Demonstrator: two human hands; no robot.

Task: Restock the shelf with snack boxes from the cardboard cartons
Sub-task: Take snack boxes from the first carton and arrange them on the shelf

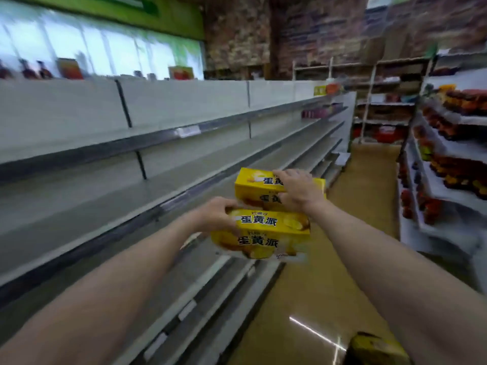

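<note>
Over on the left, the long shelf (163, 196) runs away down the aisle, tier after tier of bare grey board, with only a few blurred bottles and boxes (69, 68) up on the top ledge. Plenty of room waiting there!

Moving in, the left hand (217, 216) grips the near yellow snack box (263, 234) at its left end, fingers curled over the top edge and thumb on the front face. Just beyond it, the right hand (296, 192) clamps down from above on the far yellow snack box (259, 184), fingers wrapped over its top. So that is 2 boxes in the air, 1 per hand, held close together out over the shelf's front edges and not yet resting on any tier.

Lower right, a yellow-brown shape (374, 349) sits on the floor (303, 299); it may be a carton, but it is too blurred to call. Far right, another rack (448, 159) stands full of red and orange goods.

My read: the restock is barely begun. No yellow box shows on the shelf, these 2 still need placing, and long stretches remain to fill.
</note>
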